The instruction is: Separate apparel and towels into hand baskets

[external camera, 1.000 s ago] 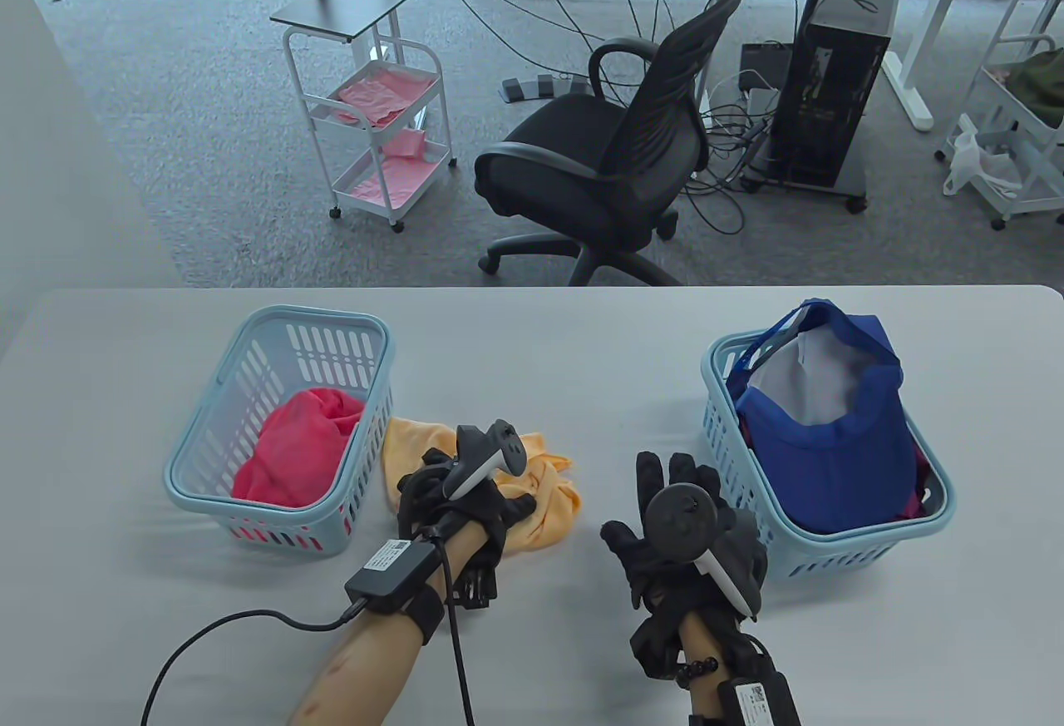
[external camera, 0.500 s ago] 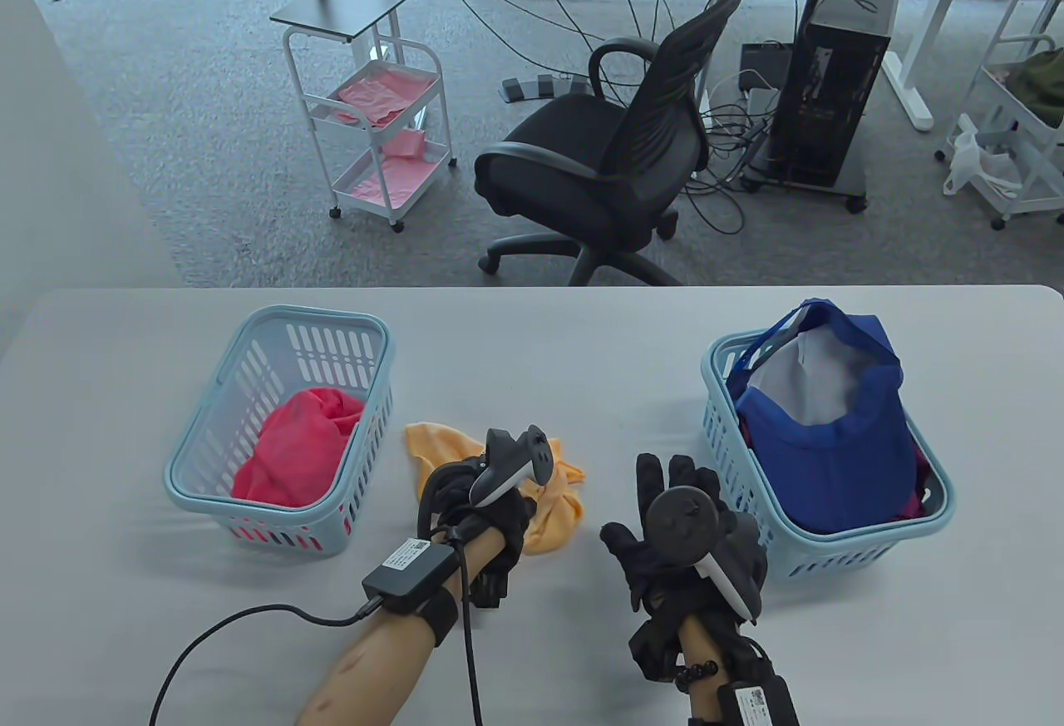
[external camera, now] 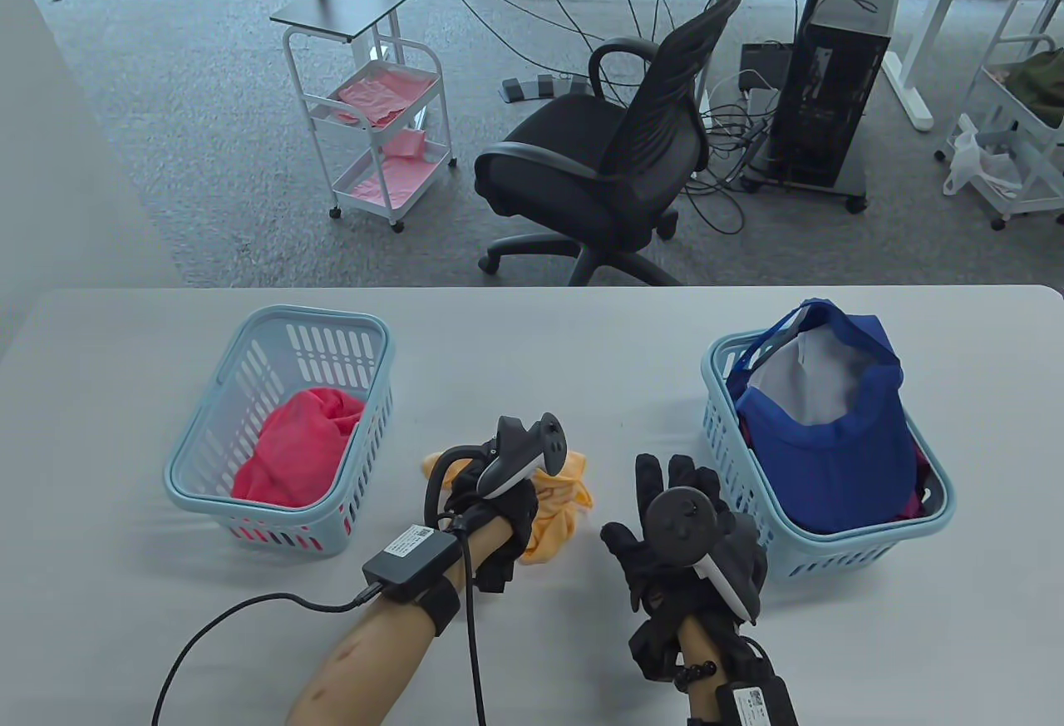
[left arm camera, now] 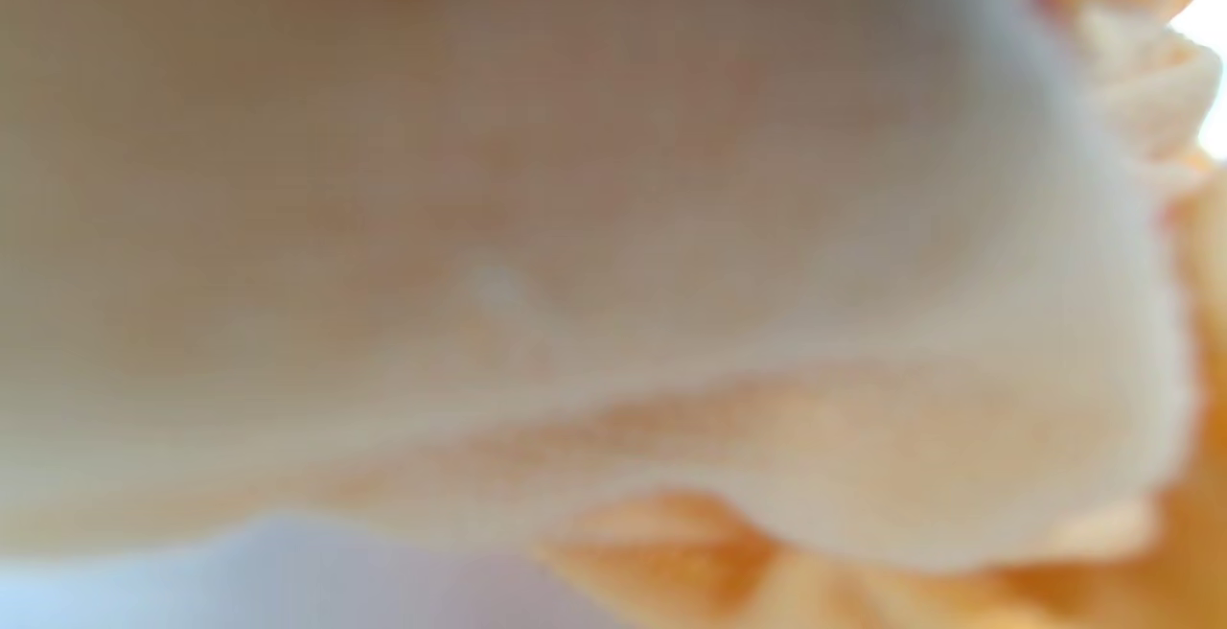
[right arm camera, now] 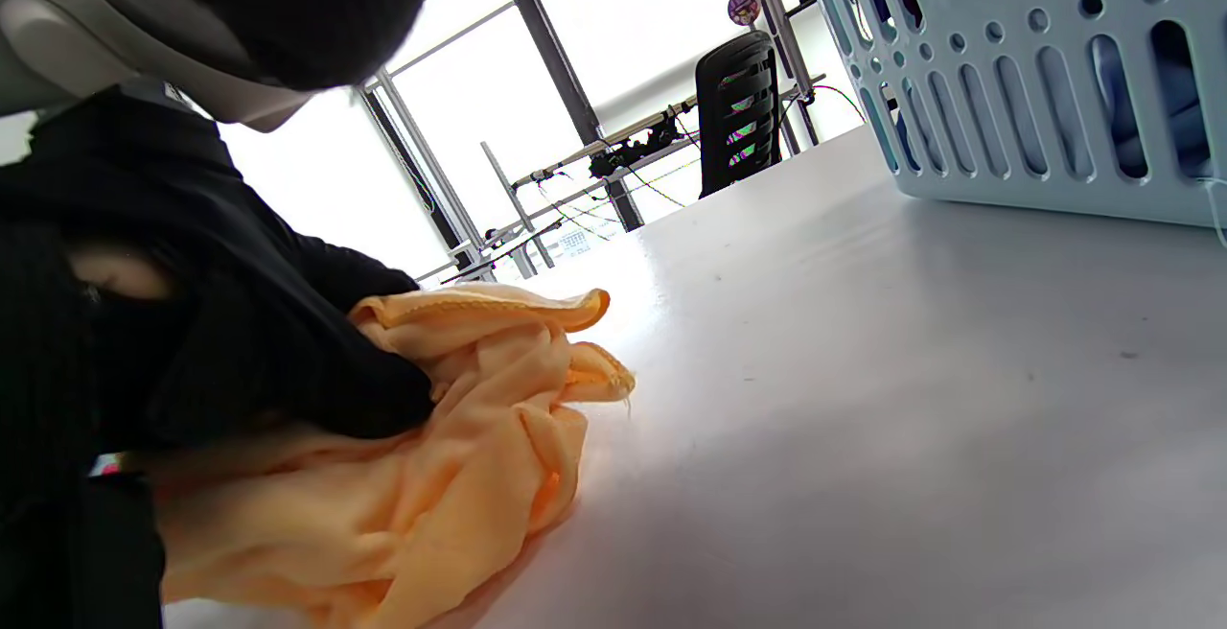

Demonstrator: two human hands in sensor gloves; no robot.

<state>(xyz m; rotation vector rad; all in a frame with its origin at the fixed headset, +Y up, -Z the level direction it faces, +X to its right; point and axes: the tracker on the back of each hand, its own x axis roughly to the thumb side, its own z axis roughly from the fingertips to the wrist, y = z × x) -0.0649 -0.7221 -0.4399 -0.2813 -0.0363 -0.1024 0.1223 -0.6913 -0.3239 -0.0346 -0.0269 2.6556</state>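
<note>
An orange towel (external camera: 559, 510) lies bunched on the table between the two baskets. My left hand (external camera: 490, 501) grips it, fingers closed into the cloth; the right wrist view shows the gloved hand (right arm camera: 240, 322) clutching the towel (right arm camera: 460, 437). The left wrist view is filled by blurred orange cloth (left arm camera: 767, 418). My right hand (external camera: 673, 526) rests flat and empty on the table, fingers spread, next to the right basket (external camera: 831, 560), which holds a blue cap (external camera: 839, 435). The left basket (external camera: 199, 485) holds a red towel (external camera: 299, 447).
The grey table (external camera: 540, 343) stretches beyond both baskets to its far edge. A cable (external camera: 249, 618) runs from my left wrist across the front of the table. An office chair (external camera: 615, 169) and a white cart (external camera: 382, 127) stand on the floor beyond.
My left hand has gathered the orange towel into a tighter bunch and drawn it rightward, away from the left basket. The right hand has not moved.
</note>
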